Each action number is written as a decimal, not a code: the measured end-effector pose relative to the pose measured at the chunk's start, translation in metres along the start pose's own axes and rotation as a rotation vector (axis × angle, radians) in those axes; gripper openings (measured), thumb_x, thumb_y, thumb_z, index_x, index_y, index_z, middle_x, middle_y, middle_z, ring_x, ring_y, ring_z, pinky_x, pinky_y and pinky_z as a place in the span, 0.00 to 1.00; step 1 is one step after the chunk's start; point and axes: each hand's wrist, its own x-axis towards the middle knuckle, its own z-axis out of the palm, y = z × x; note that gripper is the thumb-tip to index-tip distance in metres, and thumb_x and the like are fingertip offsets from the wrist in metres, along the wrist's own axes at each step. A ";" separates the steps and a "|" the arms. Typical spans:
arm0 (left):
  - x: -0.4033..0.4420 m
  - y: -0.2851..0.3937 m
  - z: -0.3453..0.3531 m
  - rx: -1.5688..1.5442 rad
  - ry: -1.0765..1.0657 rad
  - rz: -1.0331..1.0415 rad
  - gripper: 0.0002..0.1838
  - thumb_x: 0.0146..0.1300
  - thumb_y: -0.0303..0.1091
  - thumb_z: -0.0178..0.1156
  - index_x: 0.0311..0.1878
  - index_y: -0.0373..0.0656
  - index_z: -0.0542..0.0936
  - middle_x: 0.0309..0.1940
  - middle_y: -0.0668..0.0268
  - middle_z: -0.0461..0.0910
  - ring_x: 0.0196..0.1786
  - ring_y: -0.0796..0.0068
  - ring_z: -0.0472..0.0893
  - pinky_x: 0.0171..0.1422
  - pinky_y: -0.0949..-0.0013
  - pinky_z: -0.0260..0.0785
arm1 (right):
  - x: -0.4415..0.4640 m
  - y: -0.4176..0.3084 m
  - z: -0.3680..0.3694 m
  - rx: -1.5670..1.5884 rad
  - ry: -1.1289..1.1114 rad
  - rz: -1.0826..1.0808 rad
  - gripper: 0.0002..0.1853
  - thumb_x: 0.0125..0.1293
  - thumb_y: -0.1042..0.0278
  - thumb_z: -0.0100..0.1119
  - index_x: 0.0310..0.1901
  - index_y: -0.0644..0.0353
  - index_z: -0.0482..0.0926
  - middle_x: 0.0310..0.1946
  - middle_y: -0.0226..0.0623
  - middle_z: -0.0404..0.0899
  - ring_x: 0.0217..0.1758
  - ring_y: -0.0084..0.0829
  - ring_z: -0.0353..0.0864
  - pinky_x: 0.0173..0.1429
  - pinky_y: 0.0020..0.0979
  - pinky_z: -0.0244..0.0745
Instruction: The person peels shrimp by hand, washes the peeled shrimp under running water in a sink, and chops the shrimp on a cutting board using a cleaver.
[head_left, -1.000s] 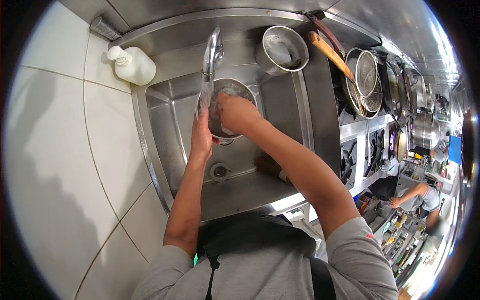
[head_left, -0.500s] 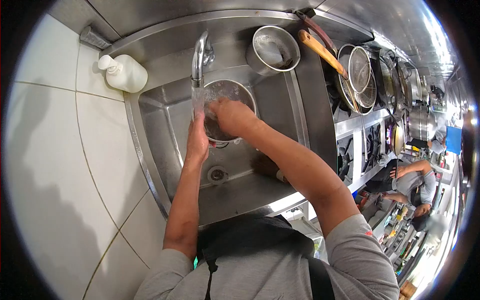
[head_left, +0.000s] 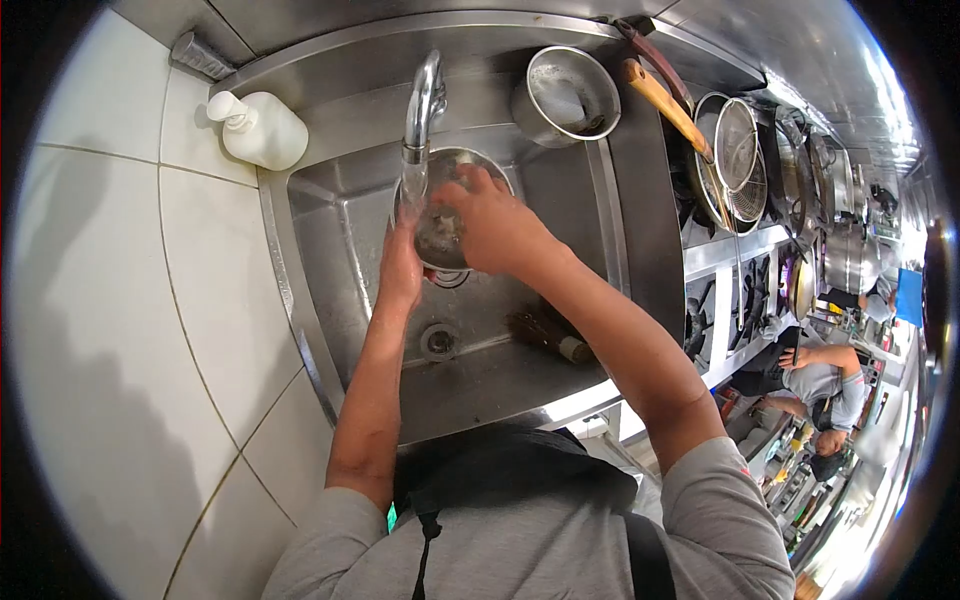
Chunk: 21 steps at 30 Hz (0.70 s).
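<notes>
A round metal bowl [head_left: 437, 240] is held in the sink under the running faucet [head_left: 422, 100]. My left hand [head_left: 402, 265] grips the bowl's left rim, with water falling just above its fingers. Over the bowl's right side is my right hand [head_left: 487, 222], its fingers spread and slightly blurred above the wet inside. Something small and pale shows in the bowl, too unclear to name. Below the bowl lie the drain [head_left: 438, 342] and a brush [head_left: 545, 332] with dark bristles, partly beside my right forearm.
A metal pot [head_left: 568, 95] stands behind the sink at the right, and a white pump bottle [head_left: 265, 132] at the left corner. Strainers [head_left: 735, 150] with long handles rest over the stove at the right. Another person [head_left: 825, 385] stands far off at the right.
The fingers of my right hand have opened out from a closed posture and lifted toward the bowl's upper right. My left hand stays at the rim. The view has shifted slightly.
</notes>
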 end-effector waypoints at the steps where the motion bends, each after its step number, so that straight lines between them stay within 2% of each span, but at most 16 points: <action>1: 0.002 -0.002 -0.001 -0.016 0.012 0.020 0.29 0.84 0.60 0.45 0.67 0.46 0.78 0.41 0.71 0.86 0.30 0.81 0.82 0.22 0.72 0.64 | 0.000 0.002 0.005 -0.038 0.021 -0.030 0.27 0.64 0.80 0.59 0.65 0.52 0.78 0.74 0.58 0.68 0.69 0.65 0.79 0.73 0.56 0.76; 3: 0.007 -0.008 0.000 -0.049 0.027 0.058 0.30 0.84 0.61 0.46 0.69 0.46 0.77 0.41 0.72 0.86 0.30 0.81 0.83 0.21 0.72 0.63 | 0.001 0.008 0.022 -0.120 0.064 -0.083 0.29 0.64 0.80 0.60 0.69 0.51 0.77 0.74 0.57 0.68 0.68 0.65 0.80 0.73 0.56 0.76; 6: 0.004 -0.004 -0.002 0.057 -0.003 0.061 0.39 0.84 0.65 0.43 0.78 0.40 0.72 0.52 0.61 0.85 0.32 0.80 0.82 0.21 0.72 0.66 | 0.024 0.011 0.030 -0.047 -0.211 0.063 0.31 0.64 0.79 0.61 0.70 0.51 0.77 0.77 0.58 0.66 0.68 0.65 0.81 0.72 0.54 0.78; 9: 0.000 0.000 -0.005 0.048 0.002 0.051 0.38 0.84 0.65 0.42 0.75 0.40 0.75 0.50 0.63 0.85 0.31 0.79 0.81 0.21 0.71 0.67 | 0.029 0.003 0.015 -0.003 -0.315 0.139 0.32 0.64 0.79 0.61 0.71 0.52 0.76 0.76 0.60 0.68 0.65 0.65 0.83 0.70 0.52 0.80; 12: -0.003 -0.006 -0.007 -0.024 0.033 0.061 0.36 0.84 0.64 0.43 0.68 0.39 0.80 0.47 0.64 0.85 0.30 0.79 0.81 0.21 0.71 0.66 | 0.005 -0.007 -0.010 0.072 -0.150 -0.016 0.31 0.64 0.73 0.64 0.71 0.52 0.77 0.70 0.60 0.72 0.69 0.66 0.80 0.71 0.55 0.78; 15: -0.003 -0.014 -0.013 -0.004 -0.011 -0.017 0.28 0.83 0.62 0.49 0.68 0.51 0.77 0.41 0.74 0.87 0.31 0.80 0.82 0.24 0.70 0.64 | -0.005 -0.009 -0.010 -0.001 0.135 -0.049 0.31 0.64 0.64 0.68 0.70 0.51 0.78 0.68 0.59 0.74 0.72 0.65 0.75 0.73 0.59 0.74; 18: 0.003 -0.020 -0.011 -0.030 -0.021 0.004 0.33 0.83 0.62 0.48 0.64 0.38 0.80 0.39 0.65 0.84 0.30 0.79 0.81 0.21 0.71 0.67 | 0.009 0.002 0.028 0.143 0.143 0.126 0.33 0.63 0.55 0.71 0.70 0.49 0.79 0.68 0.60 0.75 0.73 0.64 0.72 0.74 0.60 0.72; 21: 0.005 -0.024 -0.007 0.014 0.053 0.030 0.33 0.82 0.63 0.49 0.65 0.39 0.80 0.40 0.65 0.84 0.32 0.78 0.82 0.23 0.71 0.67 | 0.012 0.000 0.054 0.156 0.098 0.139 0.31 0.67 0.52 0.70 0.70 0.51 0.78 0.67 0.56 0.75 0.71 0.60 0.74 0.73 0.59 0.73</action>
